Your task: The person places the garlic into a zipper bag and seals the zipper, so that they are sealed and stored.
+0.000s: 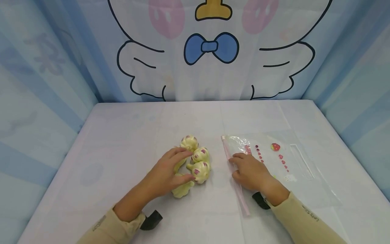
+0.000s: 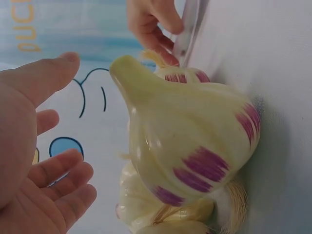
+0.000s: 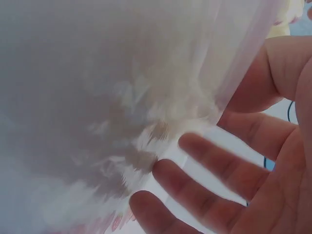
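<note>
A small cluster of garlic bulbs [image 1: 201,172], pale yellow-green with purple streaks, lies on the table near its middle. My left hand [image 1: 166,173] hovers over the left side of the cluster, fingers spread. In the left wrist view a large garlic bulb [image 2: 190,131] faces the palm, with a gap between it and the fingers. To the right lies a clear plastic zip bag [image 1: 300,145] with a pink strip and red strawberry prints. My right hand [image 1: 251,171] pinches the bag's pink edge; the right wrist view shows thumb and forefinger at that edge.
The white-covered table [image 1: 128,135] reaches back to a curtain [image 1: 210,81] printed with a cartoon figure and blue bow. More curtains stand at both sides. A black wrist camera [image 1: 151,220] sits beneath the left sleeve.
</note>
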Demonstrator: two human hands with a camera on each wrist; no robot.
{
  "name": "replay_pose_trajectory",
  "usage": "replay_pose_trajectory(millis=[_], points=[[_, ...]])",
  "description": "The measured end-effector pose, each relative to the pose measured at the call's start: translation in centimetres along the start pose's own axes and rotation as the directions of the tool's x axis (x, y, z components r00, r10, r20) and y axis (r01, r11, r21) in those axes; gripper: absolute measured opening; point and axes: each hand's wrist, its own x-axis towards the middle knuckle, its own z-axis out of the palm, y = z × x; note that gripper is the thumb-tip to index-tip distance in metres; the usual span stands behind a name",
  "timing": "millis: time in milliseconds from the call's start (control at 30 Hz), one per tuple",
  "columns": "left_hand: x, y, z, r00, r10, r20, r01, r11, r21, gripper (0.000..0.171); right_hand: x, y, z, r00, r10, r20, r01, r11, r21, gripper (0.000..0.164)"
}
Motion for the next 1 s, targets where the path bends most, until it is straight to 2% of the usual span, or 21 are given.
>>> replay_pose_trajectory(millis=[167, 333, 500, 667, 800, 867, 1000], points=[[0.2, 0.5, 0.4, 1.0, 0.012, -0.006, -0.012, 1.0, -0.021, 0.068, -0.4, 0.1, -0.4, 0.998, 0.054, -0.011, -0.054, 0.996, 0.071, 0.043], [0.7, 1.4, 0.8, 0.999, 0.034, -0.006, -0.034, 0.999, -0.04, 0.067, -0.7, 0.5, -1.2, 0.996, 0.077, -0.041, -0.069, 0.983, 0.169, 0.04], [1.7, 2.2, 1.5, 0.999, 0.041, 0.026, -0.04, 0.998, -0.052, 0.066, -1.0, 1.0, -2.2, 0.996, 0.075, -0.042, -0.063, 0.967, 0.249, 0.044], [2.8, 3.0, 2.3, 0.995, 0.05, 0.081, -0.042, 0.994, -0.099, 0.064, -1.4, 1.0, -3.5, 0.996, 0.09, 0.001, -0.086, 0.955, 0.284, 0.053], [4.0, 3.5, 2.8, 0.992, 0.064, 0.105, -0.056, 0.995, -0.077, 0.063, -1.8, 0.9, -4.3, 0.994, 0.104, 0.021, -0.105, 0.943, 0.316, 0.06], [4.7, 3.8, 2.9, 0.992, 0.051, 0.116, -0.043, 0.997, -0.071, 0.063, -1.9, 0.8, -4.5, 0.995, 0.099, 0.019, -0.1, 0.938, 0.333, 0.062], [5.9, 4.4, 3.3, 0.987, -0.006, 0.161, 0.021, 0.996, -0.09, 0.063, -2.0, 0.7, -4.7, 0.996, 0.091, 0.017, -0.091, 0.928, 0.36, 0.067]])
